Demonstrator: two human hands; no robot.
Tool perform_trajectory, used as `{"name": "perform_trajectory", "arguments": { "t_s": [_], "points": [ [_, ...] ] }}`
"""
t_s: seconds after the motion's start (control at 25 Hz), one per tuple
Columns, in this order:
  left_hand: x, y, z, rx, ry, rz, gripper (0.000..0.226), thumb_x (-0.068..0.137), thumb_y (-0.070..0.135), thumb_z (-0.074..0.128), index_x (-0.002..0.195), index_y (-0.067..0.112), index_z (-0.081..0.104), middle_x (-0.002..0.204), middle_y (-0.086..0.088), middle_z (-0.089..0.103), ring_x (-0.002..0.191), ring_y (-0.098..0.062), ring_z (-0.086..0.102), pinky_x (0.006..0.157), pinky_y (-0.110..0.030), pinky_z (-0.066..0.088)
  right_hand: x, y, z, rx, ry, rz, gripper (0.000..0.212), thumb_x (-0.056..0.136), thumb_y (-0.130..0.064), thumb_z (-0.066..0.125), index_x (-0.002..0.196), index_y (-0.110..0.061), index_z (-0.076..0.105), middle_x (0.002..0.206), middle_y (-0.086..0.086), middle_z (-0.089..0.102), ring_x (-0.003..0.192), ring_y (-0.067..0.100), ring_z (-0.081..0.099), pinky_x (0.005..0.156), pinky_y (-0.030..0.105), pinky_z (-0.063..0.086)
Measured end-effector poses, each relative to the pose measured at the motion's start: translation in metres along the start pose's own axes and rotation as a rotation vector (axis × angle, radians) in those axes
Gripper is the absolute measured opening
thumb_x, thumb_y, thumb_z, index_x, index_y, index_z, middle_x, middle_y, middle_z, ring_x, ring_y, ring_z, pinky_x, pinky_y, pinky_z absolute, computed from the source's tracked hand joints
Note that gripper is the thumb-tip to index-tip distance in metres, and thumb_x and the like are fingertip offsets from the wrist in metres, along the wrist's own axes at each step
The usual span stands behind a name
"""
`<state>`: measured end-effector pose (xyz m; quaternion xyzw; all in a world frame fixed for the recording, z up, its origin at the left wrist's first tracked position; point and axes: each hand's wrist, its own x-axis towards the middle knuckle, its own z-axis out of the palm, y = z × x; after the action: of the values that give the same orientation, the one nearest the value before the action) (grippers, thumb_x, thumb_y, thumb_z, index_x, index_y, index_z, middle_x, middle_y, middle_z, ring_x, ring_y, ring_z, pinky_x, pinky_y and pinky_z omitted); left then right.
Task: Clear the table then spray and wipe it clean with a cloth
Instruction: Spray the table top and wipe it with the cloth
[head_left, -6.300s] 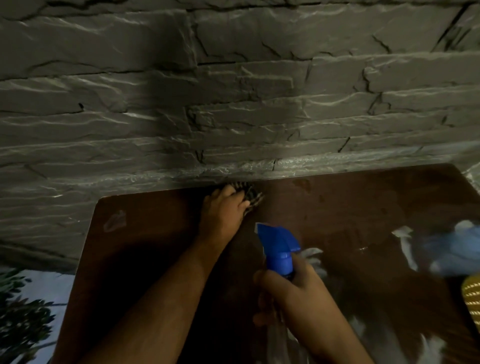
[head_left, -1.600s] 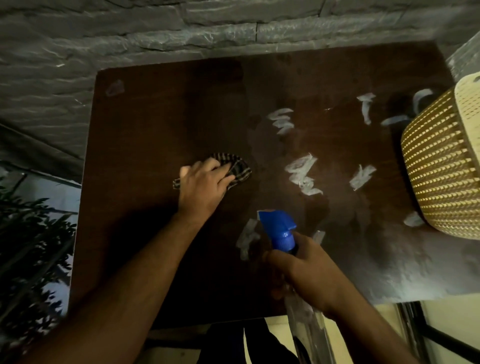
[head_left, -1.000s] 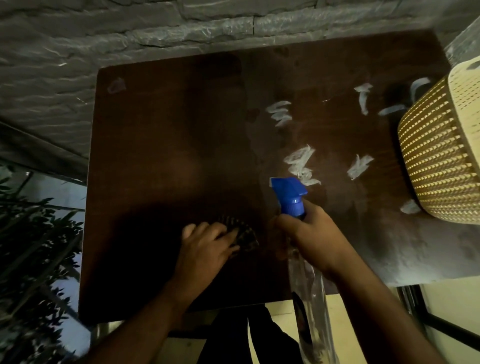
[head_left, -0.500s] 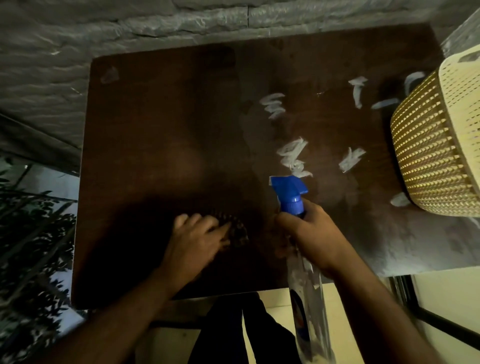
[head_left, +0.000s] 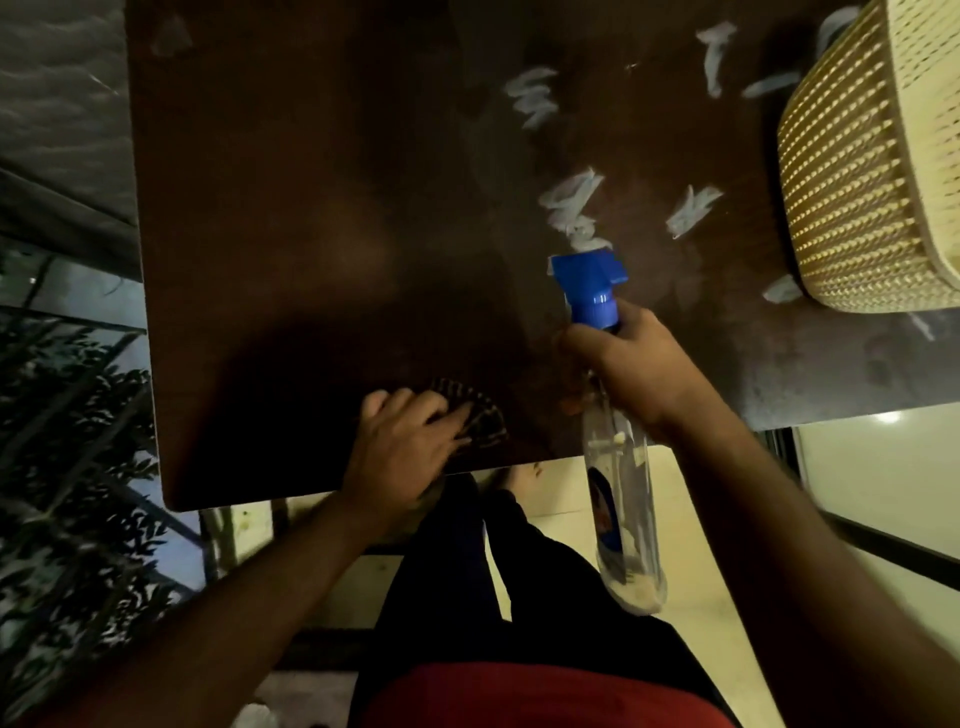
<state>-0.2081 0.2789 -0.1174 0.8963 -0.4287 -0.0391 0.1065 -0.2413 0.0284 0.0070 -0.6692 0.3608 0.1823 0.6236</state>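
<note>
A dark brown table (head_left: 291, 218) fills the upper part of the head view. My left hand (head_left: 402, 449) presses a dark striped cloth (head_left: 480, 415) flat against the tabletop close to its near edge. My right hand (head_left: 636, 371) grips the neck of a clear spray bottle (head_left: 621, 499) with a blue trigger head (head_left: 589, 283); the bottle hangs down past the table's near edge. Several pale bluish smears (head_left: 571, 208) lie on the right half of the tabletop.
A cream woven basket (head_left: 872, 171) stands on the table's right side. Leafy plants (head_left: 72, 467) are to the left of the table. A stone wall (head_left: 57, 104) shows at the upper left. My legs and pale floor (head_left: 727, 519) are below the near edge.
My left hand has dragged the cloth from the table's middle back to the near edge. The view has tilted downward. My right hand keeps the spray bottle at about the same spot.
</note>
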Motion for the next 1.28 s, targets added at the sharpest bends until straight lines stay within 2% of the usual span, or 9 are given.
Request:
{"name": "perform_trajectory", "arguments": {
  "t_s": [0.16,0.24,0.48,0.72,0.88,1.0,1.12,1.2,1.28],
  "points": [
    [0.082,-0.032,0.001,0.051,0.122,-0.307,0.030,0.089,0.040,0.053,0.110,0.025,0.068,0.095,-0.003,0.060,0.083,-0.029,0.055,0.074,-0.041,0.035,0.000,0.010,0.003,-0.002,0.034,-0.012,0.017,0.087,-0.021,0.066,0.101,-0.019,0.057,0.081,0.009,0.066,0.065,0.027,0.067,0.071,0.055,0.061],
    [0.092,-0.011,0.011,0.086,0.118,-0.339,0.029,0.090,0.041,0.055,0.111,0.026,0.067,0.095,-0.003,0.059,0.083,-0.026,0.054,0.074,-0.039,0.035,0.001,0.004,0.008,0.015,0.046,-0.059,0.014,0.088,-0.021,0.064,0.099,-0.020,0.055,0.086,0.009,0.065,0.068,0.024,0.067,0.071,0.047,0.062],
    [0.024,0.058,0.012,-0.042,-0.013,-0.129,0.032,0.083,0.042,0.065,0.111,0.027,0.066,0.088,0.000,0.058,0.076,-0.023,0.054,0.071,-0.038,0.040,-0.003,-0.025,0.010,-0.032,0.182,-0.271,0.015,0.087,-0.023,0.064,0.097,-0.017,0.054,0.077,0.004,0.063,0.061,0.015,0.064,0.059,0.032,0.056],
    [0.010,0.068,0.000,0.033,-0.289,-0.023,0.041,0.084,0.047,0.065,0.121,0.032,0.058,0.096,0.002,0.057,0.082,-0.021,0.054,0.072,-0.035,0.035,-0.014,-0.046,0.007,-0.067,0.297,-0.410,0.043,0.071,-0.041,0.061,0.097,-0.006,0.055,0.079,0.024,0.065,0.070,0.043,0.065,0.067,0.057,0.057],
    [0.008,0.064,-0.010,-0.053,-0.390,0.106,0.034,0.089,0.045,0.050,0.113,0.028,0.066,0.095,-0.001,0.060,0.083,-0.025,0.060,0.074,-0.036,0.038,-0.028,-0.050,0.010,-0.093,0.317,-0.473,0.041,0.072,-0.043,0.058,0.094,-0.009,0.055,0.076,0.017,0.065,0.069,0.038,0.065,0.067,0.054,0.057],
    [0.010,0.053,-0.021,-0.061,-0.574,0.152,0.039,0.097,0.047,0.041,0.130,0.031,0.055,0.119,0.002,0.055,0.108,-0.021,0.053,0.089,-0.037,0.031,-0.038,-0.054,0.006,-0.110,0.333,-0.512,0.041,0.075,-0.043,0.060,0.100,-0.011,0.056,0.079,0.016,0.066,0.070,0.035,0.066,0.069,0.053,0.057],
    [0.019,0.040,-0.038,-0.024,-0.475,0.131,0.039,0.098,0.046,0.040,0.132,0.033,0.054,0.126,0.004,0.053,0.113,-0.018,0.050,0.087,-0.033,0.027,-0.043,-0.057,0.001,-0.123,0.347,-0.555,0.033,0.075,-0.041,0.060,0.097,-0.017,0.055,0.080,0.015,0.066,0.072,0.033,0.067,0.071,0.054,0.057],
    [0.034,0.033,-0.055,-0.104,-0.369,0.021,0.037,0.097,0.045,0.045,0.129,0.032,0.058,0.120,0.003,0.056,0.109,-0.017,0.052,0.083,-0.031,0.027,-0.046,-0.058,-0.002,-0.131,0.358,-0.584,0.018,0.077,-0.037,0.061,0.092,-0.031,0.052,0.080,0.009,0.066,0.072,0.029,0.068,0.072,0.053,0.058],
    [0.051,0.028,-0.068,-0.126,-0.285,-0.023,0.037,0.095,0.044,0.049,0.128,0.031,0.059,0.115,0.003,0.058,0.106,-0.017,0.054,0.083,-0.031,0.029,-0.047,-0.060,-0.003,-0.157,0.374,-0.611,0.021,0.081,-0.029,0.063,0.091,-0.039,0.048,0.081,0.006,0.066,0.072,0.026,0.068,0.073,0.050,0.059]
  ]
}}
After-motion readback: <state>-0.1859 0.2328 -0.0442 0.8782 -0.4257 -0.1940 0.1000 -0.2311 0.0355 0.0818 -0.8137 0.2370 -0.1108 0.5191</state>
